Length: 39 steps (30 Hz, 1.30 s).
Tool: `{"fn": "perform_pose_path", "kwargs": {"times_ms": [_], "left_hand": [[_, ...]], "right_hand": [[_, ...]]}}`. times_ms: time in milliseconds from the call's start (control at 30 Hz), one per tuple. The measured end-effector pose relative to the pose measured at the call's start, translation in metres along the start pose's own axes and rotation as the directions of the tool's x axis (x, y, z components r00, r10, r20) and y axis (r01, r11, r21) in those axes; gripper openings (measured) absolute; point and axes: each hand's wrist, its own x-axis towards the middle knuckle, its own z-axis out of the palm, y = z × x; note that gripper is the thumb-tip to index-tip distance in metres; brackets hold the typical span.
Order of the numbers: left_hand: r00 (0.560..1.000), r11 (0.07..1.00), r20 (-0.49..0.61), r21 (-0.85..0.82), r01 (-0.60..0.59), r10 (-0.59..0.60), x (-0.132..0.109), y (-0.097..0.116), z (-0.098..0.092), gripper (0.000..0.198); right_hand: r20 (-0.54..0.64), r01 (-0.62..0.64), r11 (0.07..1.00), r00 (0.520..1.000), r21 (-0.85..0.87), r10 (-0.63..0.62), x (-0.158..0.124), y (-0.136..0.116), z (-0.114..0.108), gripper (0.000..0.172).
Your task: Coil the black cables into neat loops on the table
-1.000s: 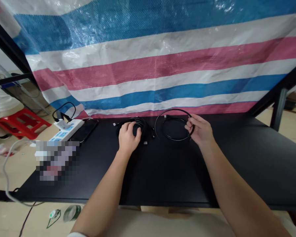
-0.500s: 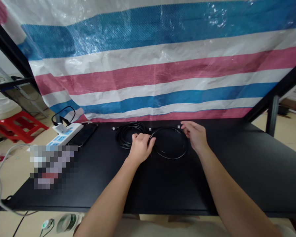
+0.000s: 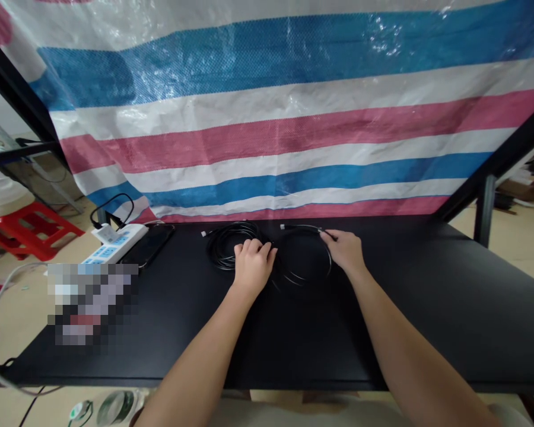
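A black table (image 3: 427,320) carries two coils of thin black cable side by side near its far edge. My left hand (image 3: 251,265) rests with curled fingers on the left side of the right coil (image 3: 305,264), gripping its strands. My right hand (image 3: 345,250) pinches the same coil at its upper right, close to a small white plug end (image 3: 283,226). The left coil (image 3: 226,244) lies flat just beyond my left hand, untouched.
A white power strip (image 3: 111,244) with a black plug and a dark phone (image 3: 153,242) lie at the table's left rear. A striped blue, white and pink tarp (image 3: 267,118) hangs behind. A red stool (image 3: 26,225) stands on the floor at left.
The right coil was lowered from my raised right hand onto the table. My left hand moved off the left coil onto the right one, and both hands now hold it flat.
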Motion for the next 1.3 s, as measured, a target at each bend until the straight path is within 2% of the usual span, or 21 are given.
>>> {"fn": "perform_pose_path", "kwargs": {"times_ms": [133,200,267,333,367,433,500,567,667,733,800,867,933,1033,1133,1233,1300], "left_hand": [[0.989,0.999,-0.144,-0.029,0.012,-0.016,-0.001,0.0,0.0,0.032],[0.979,0.998,-0.201,-0.063,0.008,-0.02,-0.002,-0.001,0.0,0.033],[0.969,0.996,-0.248,-0.089,-0.019,-0.004,-0.002,-0.002,-0.001,0.038],[0.958,0.994,-0.283,-0.093,-0.063,0.034,-0.002,-0.001,-0.001,0.047],[0.956,0.993,-0.287,-0.088,-0.084,0.055,-0.002,0.0,-0.002,0.049],[0.965,0.99,-0.248,-0.087,-0.114,0.089,-0.001,0.002,-0.002,0.044],[0.983,0.987,-0.154,-0.116,-0.114,0.096,0.0,0.003,-0.004,0.032],[0.995,0.983,-0.08,-0.168,-0.068,0.055,0.0,0.002,-0.006,0.027],[0.994,0.942,-0.073,-0.332,0.053,-0.082,0.002,-0.004,-0.014,0.022],[0.977,0.846,-0.058,-0.513,0.147,-0.205,0.004,-0.01,-0.02,0.027],[0.939,0.688,-0.015,-0.685,0.24,-0.343,0.007,-0.018,-0.024,0.039],[0.899,0.527,0.029,-0.802,0.281,-0.436,0.01,-0.026,-0.025,0.048],[0.889,0.428,0.063,-0.859,0.28,-0.454,0.012,-0.033,-0.025,0.053],[0.9,0.398,0.147,-0.859,0.322,-0.409,0.013,-0.04,-0.024,0.057],[0.904,0.394,0.252,-0.836,0.383,-0.345,0.012,-0.04,-0.024,0.059],[0.903,0.389,0.308,-0.825,0.41,-0.299,0.013,-0.035,-0.025,0.061],[0.898,0.398,0.331,-0.811,0.428,-0.29,0.014,-0.033,-0.026,0.063]], "right_hand": [[-0.299,0.051,0.986,0.954,0.161,-0.001,0.003,0.005,-0.01,0.025],[-0.332,0.114,0.925,0.943,0.362,0.014,0.004,0.008,-0.013,0.027],[-0.233,0.15,0.787,0.972,0.599,-0.008,0.004,0.009,-0.016,0.032],[-0.07,0.122,0.637,0.992,0.761,-0.107,-0.001,0.005,-0.017,0.037],[0.011,0.093,0.591,0.985,0.801,-0.17,-0.004,0.0,-0.018,0.038],[0.148,0.035,0.56,0.949,0.828,-0.278,-0.013,-0.01,-0.021,0.038],[0.257,-0.018,0.565,0.902,0.825,-0.348,-0.019,-0.019,-0.023,0.04],[0.299,-0.062,0.555,0.888,0.83,-0.349,-0.019,-0.021,-0.026,0.044],[0.172,-0.051,0.515,0.967,0.855,-0.189,-0.007,-0.008,-0.025,0.047],[0.032,0.015,0.579,0.997,0.815,-0.071,0.005,0.008,-0.022,0.04],[-0.079,0.04,0.724,0.997,0.689,0.02,0.015,0.024,-0.016,0.032],[-0.096,0.024,0.83,0.995,0.557,0.036,0.02,0.035,-0.01,0.026],[-0.07,0.035,0.906,0.998,0.422,-0.006,0.022,0.04,-0.006,0.02],[0.023,0.171,0.959,0.983,0.225,-0.181,0.018,0.037,-0.001,0.025],[0.178,0.373,0.92,0.903,0.12,-0.39,0.012,0.029,0.004,0.037],[0.319,0.469,0.882,0.83,0.045,-0.457,0.005,0.018,0.01,0.037],[0.35,0.495,0.868,0.819,-0.03,-0.455,0.001,0.012,0.014,0.035]]}}
